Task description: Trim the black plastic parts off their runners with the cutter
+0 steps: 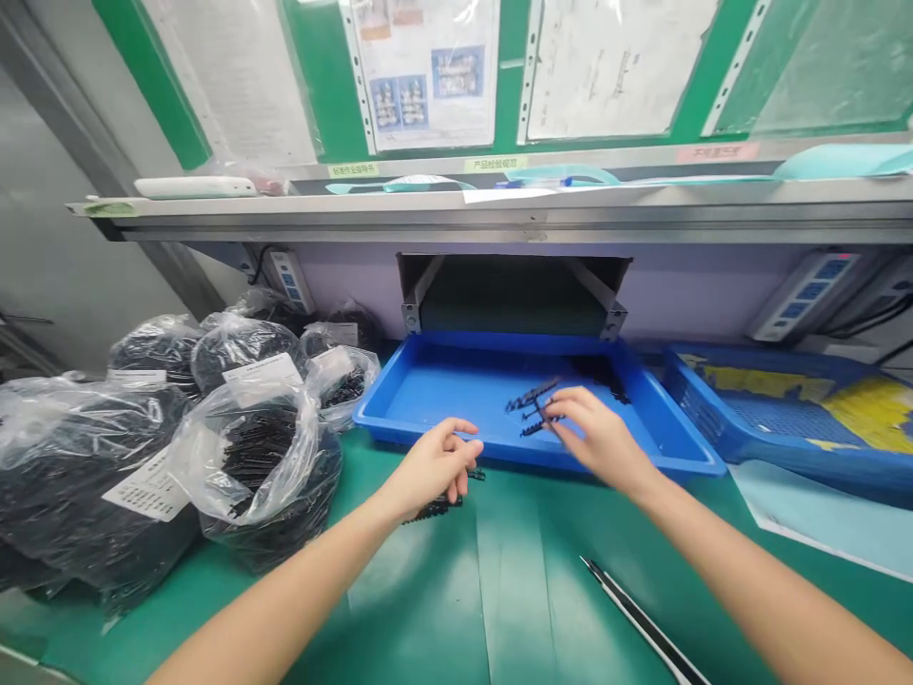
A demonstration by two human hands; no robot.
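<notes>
My left hand (pixel 440 463) is closed around several small black toothed plastic strips (pixel 432 509), whose ends stick out below and beside the fingers, just in front of the blue tray (pixel 446 438). Over the tray's front right part, my right hand (pixel 589 428) pinches more black toothed plastic strips (pixel 532 404) between thumb and fingers; they point left and look slightly blurred. A few dark pieces (pixel 606 376) lie in the tray's back right corner. How many strips each hand holds is hidden by the fingers.
Clear bags of black parts (pixel 261 447) crowd the left side, one of them open towards me. A black and white pen-like tool (pixel 638 614) lies on the green mat at front right. A blue basket (pixel 785 419) stands right of the tray. A metal shelf (pixel 499 224) crosses above.
</notes>
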